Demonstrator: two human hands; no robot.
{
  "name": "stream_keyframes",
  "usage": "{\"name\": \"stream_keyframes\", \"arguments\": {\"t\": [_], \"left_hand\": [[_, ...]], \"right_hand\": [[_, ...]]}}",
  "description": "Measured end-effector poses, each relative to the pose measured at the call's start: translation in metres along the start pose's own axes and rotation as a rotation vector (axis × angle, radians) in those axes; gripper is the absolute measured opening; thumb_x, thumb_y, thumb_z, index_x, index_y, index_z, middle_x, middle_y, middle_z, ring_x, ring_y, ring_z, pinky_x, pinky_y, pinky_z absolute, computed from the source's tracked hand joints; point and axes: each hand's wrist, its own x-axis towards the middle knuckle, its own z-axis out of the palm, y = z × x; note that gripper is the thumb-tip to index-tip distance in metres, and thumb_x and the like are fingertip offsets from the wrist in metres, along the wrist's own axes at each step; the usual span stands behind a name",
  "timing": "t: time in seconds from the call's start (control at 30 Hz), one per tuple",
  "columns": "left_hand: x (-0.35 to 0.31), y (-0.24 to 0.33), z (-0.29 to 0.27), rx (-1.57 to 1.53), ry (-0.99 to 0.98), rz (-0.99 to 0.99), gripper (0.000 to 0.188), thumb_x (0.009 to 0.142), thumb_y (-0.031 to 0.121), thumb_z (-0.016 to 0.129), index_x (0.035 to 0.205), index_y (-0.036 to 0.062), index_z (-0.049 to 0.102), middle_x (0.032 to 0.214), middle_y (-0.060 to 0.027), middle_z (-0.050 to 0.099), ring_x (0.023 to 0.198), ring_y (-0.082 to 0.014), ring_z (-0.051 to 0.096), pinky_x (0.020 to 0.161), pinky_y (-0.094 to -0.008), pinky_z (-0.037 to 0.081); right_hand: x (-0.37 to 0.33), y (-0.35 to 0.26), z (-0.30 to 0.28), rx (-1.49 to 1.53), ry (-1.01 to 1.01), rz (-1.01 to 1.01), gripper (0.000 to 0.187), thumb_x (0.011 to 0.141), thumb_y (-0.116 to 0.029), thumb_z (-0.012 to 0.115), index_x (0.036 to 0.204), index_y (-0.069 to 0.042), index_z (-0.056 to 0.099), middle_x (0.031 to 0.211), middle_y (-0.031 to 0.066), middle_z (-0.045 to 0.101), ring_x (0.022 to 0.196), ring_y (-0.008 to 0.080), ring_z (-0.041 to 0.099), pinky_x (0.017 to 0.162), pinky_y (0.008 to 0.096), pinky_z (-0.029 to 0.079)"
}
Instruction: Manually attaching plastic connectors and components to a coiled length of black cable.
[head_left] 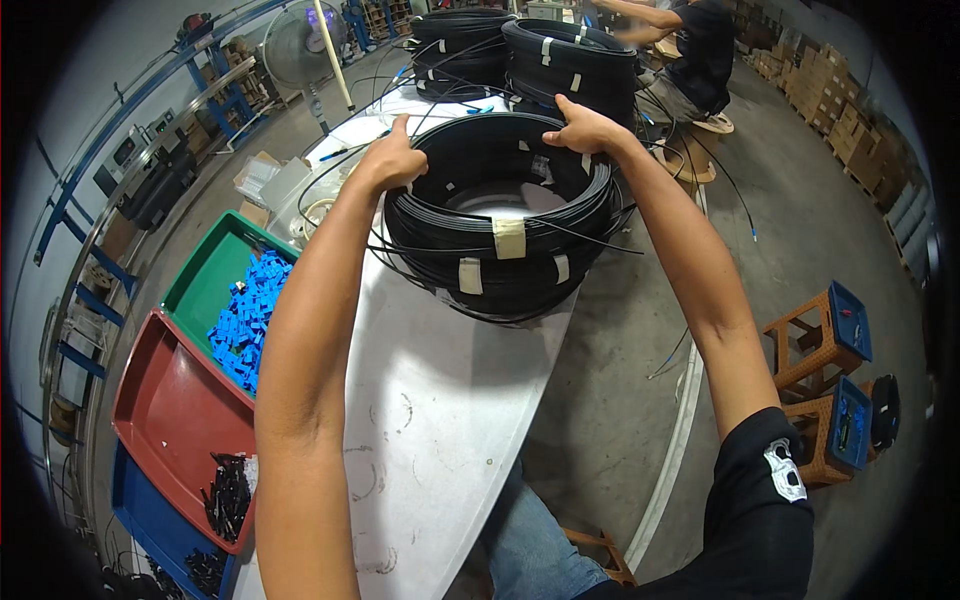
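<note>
A stack of coiled black cable [480, 240] stands on the white table, its coils bound with pieces of pale tape [509, 238]. My left hand [395, 160] is closed over the left rim of the top coil, one digit pointing up. On the far right rim, my right hand [585, 130] grips the same coil, with one digit raised. Fingers of both hands are partly hidden behind the cable. Loose cable ends stick out around the stack, one toward the right.
To the left sit a green tray [190, 275] of blue clips, a red tray [170, 400] and a blue tray [150, 510] with small black parts. More cable coils [570, 60] stand farther back, near a co-worker [700, 60]. Brown stools [805, 340] carrying blue trays stand right.
</note>
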Motion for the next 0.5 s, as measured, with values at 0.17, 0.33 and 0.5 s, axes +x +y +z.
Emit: {"name": "stream_keyframes", "arguments": {"t": [0.17, 0.33, 0.5], "left_hand": [[0.011, -0.039, 0.002, -0.402, -0.017, 0.038, 0.096, 0.079, 0.037, 0.069, 0.153, -0.0005, 0.023, 0.138, -0.0314, 0.051, 0.129, -0.0375, 0.052, 0.109, -0.0379, 0.037], [0.011, -0.051, 0.005, -0.542, -0.055, -0.128, 0.084, 0.09, 0.06, 0.056, 0.147, 0.0011, 0.036, 0.134, -0.0278, 0.054, 0.12, -0.031, 0.058, 0.102, -0.0374, 0.041], [0.014, -0.086, 0.009, -0.402, 0.117, -0.087, 0.076, 0.093, 0.067, 0.045, 0.14, 0.007, 0.049, 0.124, -0.0246, 0.062, 0.114, -0.0316, 0.061, 0.099, -0.0389, 0.043]], "right_hand": [[-0.011, -0.007, -0.013, 0.374, -0.1, 0.14, 0.103, 0.082, -0.042, 0.076, 0.151, 0.008, 0.019, 0.153, 0.0302, 0.032, 0.143, 0.038, 0.033, 0.11, 0.0424, 0.038], [-0.013, 0.014, -0.028, 0.721, -0.25, 0.357, 0.104, 0.08, -0.052, 0.076, 0.149, 0.007, 0.025, 0.13, 0.0315, 0.051, 0.109, 0.0324, 0.058, 0.089, 0.0501, 0.048], [-0.027, 0.033, -0.034, 0.811, -0.104, 0.459, 0.125, 0.07, -0.09, 0.053, 0.157, -0.011, 0.011, 0.119, 0.0293, 0.055, 0.083, 0.0228, 0.058, 0.063, 0.035, 0.049]]}}
